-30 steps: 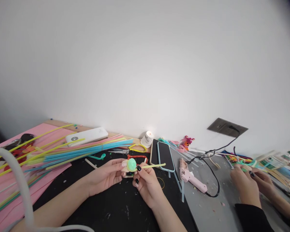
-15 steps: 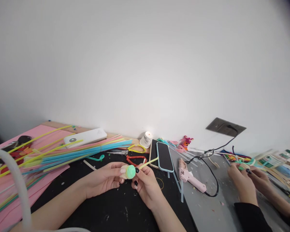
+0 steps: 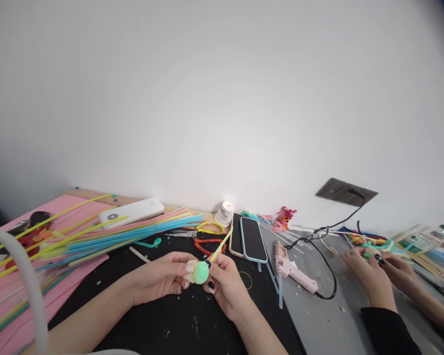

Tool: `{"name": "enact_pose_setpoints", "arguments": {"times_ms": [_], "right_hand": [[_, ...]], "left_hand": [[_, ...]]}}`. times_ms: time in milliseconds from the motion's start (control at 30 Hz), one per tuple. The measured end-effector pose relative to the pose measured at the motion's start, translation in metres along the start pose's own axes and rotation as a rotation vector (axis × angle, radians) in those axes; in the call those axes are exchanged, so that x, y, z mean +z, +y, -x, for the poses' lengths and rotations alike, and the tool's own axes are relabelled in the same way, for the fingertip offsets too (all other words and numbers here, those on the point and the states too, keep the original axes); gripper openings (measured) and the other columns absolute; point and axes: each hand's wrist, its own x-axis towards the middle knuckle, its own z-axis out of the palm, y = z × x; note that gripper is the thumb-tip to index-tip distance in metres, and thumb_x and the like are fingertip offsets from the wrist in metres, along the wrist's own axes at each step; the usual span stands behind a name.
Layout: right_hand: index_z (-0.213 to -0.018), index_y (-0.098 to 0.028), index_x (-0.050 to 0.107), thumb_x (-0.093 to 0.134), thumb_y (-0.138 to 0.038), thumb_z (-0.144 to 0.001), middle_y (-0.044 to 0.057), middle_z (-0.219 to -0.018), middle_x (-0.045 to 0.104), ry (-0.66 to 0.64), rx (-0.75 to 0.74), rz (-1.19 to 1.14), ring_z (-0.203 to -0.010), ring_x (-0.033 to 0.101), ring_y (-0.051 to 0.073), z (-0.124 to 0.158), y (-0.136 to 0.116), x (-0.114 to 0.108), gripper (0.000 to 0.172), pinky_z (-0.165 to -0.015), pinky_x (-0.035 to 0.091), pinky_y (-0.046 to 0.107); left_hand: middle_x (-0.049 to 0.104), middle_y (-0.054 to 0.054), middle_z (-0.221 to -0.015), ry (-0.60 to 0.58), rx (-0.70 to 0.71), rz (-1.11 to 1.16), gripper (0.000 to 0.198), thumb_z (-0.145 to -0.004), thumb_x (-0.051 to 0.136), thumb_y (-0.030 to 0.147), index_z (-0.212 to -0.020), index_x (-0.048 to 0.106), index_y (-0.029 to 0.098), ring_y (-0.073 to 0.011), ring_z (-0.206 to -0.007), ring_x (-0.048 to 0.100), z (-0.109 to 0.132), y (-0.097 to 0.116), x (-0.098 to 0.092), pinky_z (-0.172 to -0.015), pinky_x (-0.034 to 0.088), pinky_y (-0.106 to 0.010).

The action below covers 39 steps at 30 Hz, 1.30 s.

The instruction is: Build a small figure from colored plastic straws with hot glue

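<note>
My left hand (image 3: 165, 278) holds a small round piece (image 3: 201, 272) with a mint-green face, a yellow rim and a pale body; it looks wound from pipe cleaner. Close at its right side, my right hand (image 3: 225, 286) pinches a yellow pipe cleaner (image 3: 222, 245) between thumb and fingers. The strip's free end points up and away; whether its lower end joins the round piece is hidden by the fingers. Beyond my hands lie red-handled pliers (image 3: 206, 246) and yellow-handled scissors (image 3: 210, 227).
Bundled pipe cleaners (image 3: 133, 234) and a white power bank (image 3: 131, 213) are at left. Two phones (image 3: 253, 239), a paper cup (image 3: 225, 213) and a pink glue gun (image 3: 296, 275) with a black cord lie beyond. At right, another person's hands (image 3: 373, 281) work on something small.
The yellow pipe cleaner has swung more upright, its free end pointing farther away. The round piece has tilted slightly in my left hand. Both hands keep their grip.
</note>
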Motion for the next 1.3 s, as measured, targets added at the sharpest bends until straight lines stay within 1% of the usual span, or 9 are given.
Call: {"name": "enact_pose_setpoints", "arguments": {"times_ms": [167,267,400,533,633,767,933,1100,1300], "right_hand": [[-0.066,-0.014,0.06,0.085,-0.029,-0.06,-0.007,-0.05,0.047,0.009,0.013,0.005,-0.042,0.032,0.003,0.001,-0.001,0.002,0.03,-0.04,0.026,0.017],[-0.065,-0.014,0.06,0.085,-0.031,-0.06,-0.007,-0.05,0.047,-0.002,0.012,0.008,-0.043,0.033,0.003,0.0,0.0,0.002,0.03,-0.041,0.028,0.017],[-0.065,-0.015,0.06,0.086,-0.031,-0.057,-0.007,-0.048,0.047,0.002,0.011,0.018,-0.042,0.034,0.004,-0.001,0.001,0.001,0.031,-0.04,0.028,0.017],[-0.065,-0.015,0.061,0.085,-0.028,-0.057,-0.007,-0.048,0.049,0.004,0.016,0.021,-0.042,0.037,0.005,-0.001,0.003,0.001,0.029,-0.04,0.029,0.017],[-0.066,-0.016,0.062,0.085,-0.026,-0.057,-0.007,-0.049,0.051,-0.001,-0.001,0.047,-0.042,0.037,0.005,-0.002,0.005,-0.001,0.027,-0.039,0.03,0.017],[-0.066,-0.016,0.062,0.081,-0.028,-0.062,-0.008,-0.047,0.048,0.038,-0.079,0.148,-0.04,0.034,0.005,-0.003,0.005,-0.003,0.023,-0.039,0.03,0.018],[-0.061,-0.015,0.059,0.077,-0.03,-0.064,-0.006,-0.049,0.051,0.118,-0.163,0.387,-0.043,0.037,0.006,-0.005,0.002,-0.005,0.023,-0.041,0.028,0.018],[-0.057,-0.017,0.054,0.066,-0.033,-0.072,-0.006,-0.05,0.047,0.115,-0.217,0.536,-0.043,0.035,0.007,-0.005,0.001,-0.007,0.025,-0.042,0.028,0.02],[-0.058,-0.018,0.051,0.061,-0.03,-0.074,-0.006,-0.053,0.04,0.104,-0.297,0.603,-0.047,0.034,0.008,-0.002,-0.001,-0.004,0.022,-0.045,0.027,0.021]], "left_hand": [[0.061,0.0,-0.069,-0.026,-0.011,-0.015,0.013,-0.074,0.077,0.023,-0.082,0.071,0.014,-0.0061,-0.055,0.053,0.0,0.0,0.0,-0.052,0.043,-0.014],[0.061,0.0,-0.066,-0.025,-0.022,-0.01,0.013,-0.072,0.078,0.023,-0.079,0.07,0.014,-0.0063,-0.054,0.052,0.0,0.0,0.001,-0.051,0.042,-0.014],[0.06,0.0,-0.064,-0.019,-0.026,-0.026,0.017,-0.07,0.079,0.024,-0.077,0.068,0.013,-0.0064,-0.052,0.052,-0.001,0.0,-0.001,-0.05,0.041,-0.015],[0.059,0.001,-0.062,-0.013,-0.042,-0.053,0.022,-0.067,0.081,0.025,-0.077,0.066,0.013,-0.006,-0.05,0.051,-0.002,-0.001,-0.003,-0.048,0.041,-0.015],[0.06,0.001,-0.064,-0.003,-0.039,-0.089,0.023,-0.067,0.08,0.026,-0.076,0.064,0.013,-0.0057,-0.05,0.052,-0.002,-0.001,-0.004,-0.048,0.042,-0.015],[0.062,0.001,-0.065,-0.009,-0.039,-0.2,0.023,-0.067,0.079,0.025,-0.077,0.062,0.013,-0.0061,-0.051,0.053,-0.002,0.001,-0.002,-0.049,0.043,-0.016],[0.064,0.003,-0.065,-0.002,-0.04,-0.371,0.025,-0.066,0.078,0.024,-0.078,0.058,0.015,-0.0074,-0.051,0.057,-0.003,0.0,0.0,-0.05,0.046,-0.018],[0.066,0.003,-0.069,-0.045,-0.028,-0.465,0.028,-0.064,0.077,0.022,-0.078,0.054,0.017,-0.0087,-0.047,0.059,-0.007,-0.01,-0.004,-0.047,0.047,-0.02],[0.066,0.004,-0.068,-0.038,-0.023,-0.504,0.03,-0.063,0.078,0.023,-0.078,0.053,0.017,-0.0086,-0.045,0.059,-0.01,-0.013,-0.005,-0.045,0.048,-0.02]]}}
